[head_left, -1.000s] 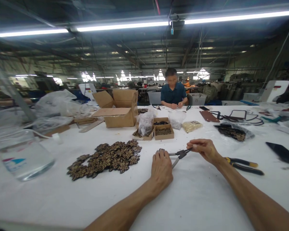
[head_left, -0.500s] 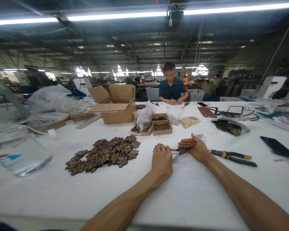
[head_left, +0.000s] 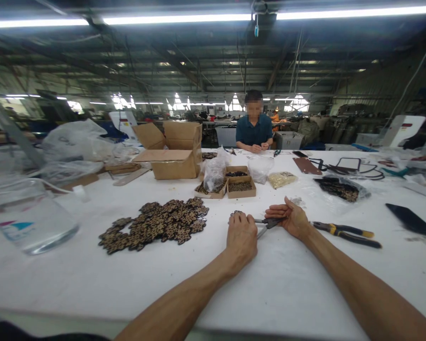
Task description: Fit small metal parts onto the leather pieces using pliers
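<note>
My left hand (head_left: 242, 240) is closed around the grey handles of a pair of pliers (head_left: 270, 222), whose dark jaws point to the right. A small dark patterned piece (head_left: 237, 212) shows just beyond the left fingertips; whether those fingers touch it I cannot tell. My right hand (head_left: 290, 219) lies with its palm turned up and fingers stretched out, right at the jaws of the pliers. Left of my hands spreads a pile of flower-shaped leopard-print pieces (head_left: 159, 222). A second pair of pliers with yellow-and-black handles (head_left: 348, 232) rests beside my right wrist.
Small boxes of tiny parts (head_left: 242, 189) stand ahead, near a large open carton (head_left: 173, 163) and a bag of pale bits (head_left: 282, 179). A clear water jug (head_left: 35, 227) is at left, a dark flat slab (head_left: 412, 219) at right. Across the white table sits a co-worker (head_left: 254, 130).
My right hand has gone from pinching at the jaws of the pliers to lying palm up with fingers stretched. My left hand keeps its hold. The view has tilted slightly down.
</note>
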Action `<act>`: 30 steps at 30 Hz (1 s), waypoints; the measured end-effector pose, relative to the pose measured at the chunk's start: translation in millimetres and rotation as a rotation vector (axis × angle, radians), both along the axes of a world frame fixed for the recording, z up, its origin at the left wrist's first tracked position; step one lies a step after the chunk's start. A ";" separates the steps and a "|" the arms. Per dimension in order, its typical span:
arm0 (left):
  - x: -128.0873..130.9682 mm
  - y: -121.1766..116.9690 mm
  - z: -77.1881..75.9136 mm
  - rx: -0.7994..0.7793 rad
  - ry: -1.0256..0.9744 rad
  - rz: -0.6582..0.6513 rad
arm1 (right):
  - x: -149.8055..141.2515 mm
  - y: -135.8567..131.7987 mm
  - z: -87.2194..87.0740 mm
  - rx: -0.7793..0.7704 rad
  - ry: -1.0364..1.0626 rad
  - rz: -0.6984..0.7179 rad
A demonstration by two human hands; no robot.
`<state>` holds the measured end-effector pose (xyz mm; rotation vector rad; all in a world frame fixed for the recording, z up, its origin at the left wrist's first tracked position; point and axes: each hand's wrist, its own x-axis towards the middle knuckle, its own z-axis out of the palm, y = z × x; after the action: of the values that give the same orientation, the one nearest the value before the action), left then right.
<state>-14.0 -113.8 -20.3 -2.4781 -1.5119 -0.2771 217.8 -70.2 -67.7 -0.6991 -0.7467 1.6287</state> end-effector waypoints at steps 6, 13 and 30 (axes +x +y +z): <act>-0.9 -1.9 3.7 -0.033 0.001 -0.008 | -1.1 -1.4 1.9 -0.005 0.001 0.000; -0.1 -1.5 3.4 -0.019 0.011 -0.004 | -1.6 -1.2 1.2 -0.015 -0.014 -0.017; -0.3 0.7 -0.6 -0.036 -0.020 -0.001 | -1.0 -0.8 0.7 -0.034 -0.006 -0.019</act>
<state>-14.3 -113.1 -20.9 -2.5114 -1.5368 -0.2772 216.8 -70.9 -66.9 -0.7332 -0.7159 1.6264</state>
